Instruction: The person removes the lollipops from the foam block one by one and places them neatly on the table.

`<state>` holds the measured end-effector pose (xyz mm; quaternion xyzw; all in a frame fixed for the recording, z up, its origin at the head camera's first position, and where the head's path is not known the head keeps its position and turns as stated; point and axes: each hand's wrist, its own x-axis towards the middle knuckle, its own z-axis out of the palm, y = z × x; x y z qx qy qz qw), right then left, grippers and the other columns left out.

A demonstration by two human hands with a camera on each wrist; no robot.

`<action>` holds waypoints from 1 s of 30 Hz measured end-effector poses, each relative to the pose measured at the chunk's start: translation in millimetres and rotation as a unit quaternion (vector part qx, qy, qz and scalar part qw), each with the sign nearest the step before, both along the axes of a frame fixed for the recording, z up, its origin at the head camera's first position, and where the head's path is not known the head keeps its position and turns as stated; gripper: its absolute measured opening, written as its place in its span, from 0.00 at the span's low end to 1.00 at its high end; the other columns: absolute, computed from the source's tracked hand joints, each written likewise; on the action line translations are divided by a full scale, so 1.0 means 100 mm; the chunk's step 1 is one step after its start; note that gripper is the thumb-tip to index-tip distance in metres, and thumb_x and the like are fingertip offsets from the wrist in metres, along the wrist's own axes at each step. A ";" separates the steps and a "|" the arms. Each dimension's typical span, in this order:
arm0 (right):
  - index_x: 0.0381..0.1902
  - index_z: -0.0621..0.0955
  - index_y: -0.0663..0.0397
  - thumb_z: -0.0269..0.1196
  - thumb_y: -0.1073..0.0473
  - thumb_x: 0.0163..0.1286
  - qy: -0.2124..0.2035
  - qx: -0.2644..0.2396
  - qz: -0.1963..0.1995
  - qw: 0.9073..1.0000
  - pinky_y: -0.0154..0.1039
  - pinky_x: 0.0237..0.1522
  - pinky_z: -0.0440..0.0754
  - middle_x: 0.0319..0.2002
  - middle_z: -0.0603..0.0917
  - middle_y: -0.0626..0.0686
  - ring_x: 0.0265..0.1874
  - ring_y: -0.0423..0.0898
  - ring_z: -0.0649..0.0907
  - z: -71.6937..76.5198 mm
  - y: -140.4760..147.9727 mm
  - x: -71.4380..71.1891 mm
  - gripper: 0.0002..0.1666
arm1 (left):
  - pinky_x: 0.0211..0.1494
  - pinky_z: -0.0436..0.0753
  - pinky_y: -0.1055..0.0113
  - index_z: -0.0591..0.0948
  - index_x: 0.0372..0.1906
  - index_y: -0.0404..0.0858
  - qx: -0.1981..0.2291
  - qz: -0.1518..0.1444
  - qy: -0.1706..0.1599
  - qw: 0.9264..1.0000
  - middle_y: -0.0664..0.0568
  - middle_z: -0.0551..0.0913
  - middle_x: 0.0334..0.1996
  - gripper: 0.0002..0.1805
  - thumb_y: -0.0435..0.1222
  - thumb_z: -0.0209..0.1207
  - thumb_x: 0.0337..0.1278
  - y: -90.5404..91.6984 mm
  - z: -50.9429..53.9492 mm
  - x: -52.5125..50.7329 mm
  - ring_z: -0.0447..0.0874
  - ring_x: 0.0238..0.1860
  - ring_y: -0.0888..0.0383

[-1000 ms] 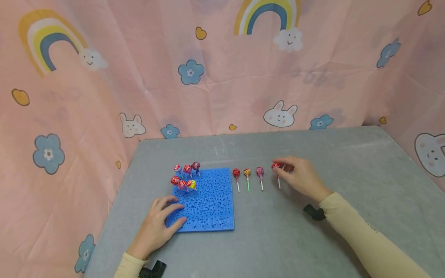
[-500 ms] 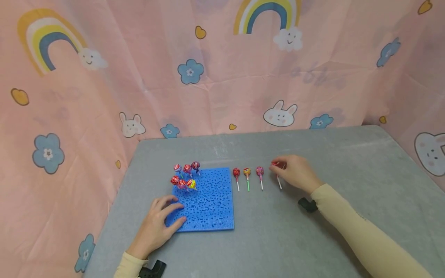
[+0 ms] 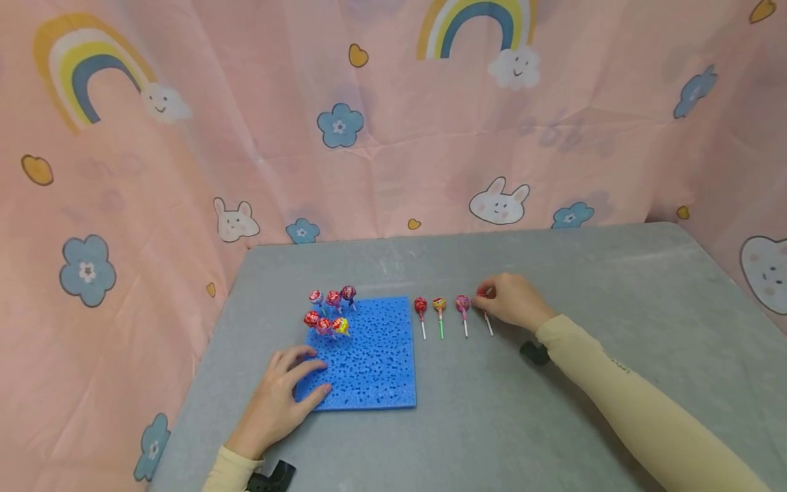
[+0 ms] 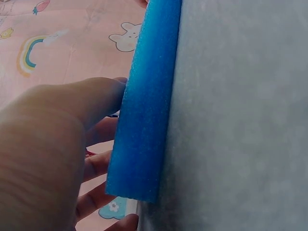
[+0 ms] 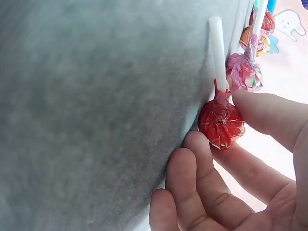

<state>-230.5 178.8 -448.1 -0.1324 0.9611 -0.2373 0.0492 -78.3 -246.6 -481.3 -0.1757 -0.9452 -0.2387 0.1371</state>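
Observation:
In the head view, my right hand [image 3: 512, 301] pinches the red-wrapped head of a lollipop at the right end of a row. The right wrist view shows this lollipop [image 5: 221, 122] between thumb and fingers, its white stick pointing away from the palm. Beside it lie a pink lollipop [image 3: 462, 303], a yellow-orange one [image 3: 439, 304] with a green stick and a red one [image 3: 421, 305]. My left hand [image 3: 279, 396] rests on the lower left of a blue foam board [image 3: 375, 369], fingers spread and relaxed.
Several wrapped lollipops [image 3: 324, 326] stand in two short rows at the board's upper left. Small holes dot the board's top. The grey table [image 3: 479, 424] reaches back to a pink printed curtain [image 3: 393, 164].
My right hand has shifted slightly left, and the red lollipop's stick has moved a little left with it. The left hand and the board have stayed in place.

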 end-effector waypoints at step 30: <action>0.56 0.86 0.58 0.66 0.47 0.75 0.036 -0.053 -0.029 0.997 0.44 0.38 0.83 0.44 0.88 0.59 0.43 0.55 0.84 0.37 0.11 0.08 0.22 | 0.57 0.83 0.45 0.89 0.49 0.47 -0.001 0.002 -0.004 1.000 0.50 0.81 0.59 0.17 0.43 0.77 0.54 -0.01 -0.02 0.00 0.75 0.60 0.48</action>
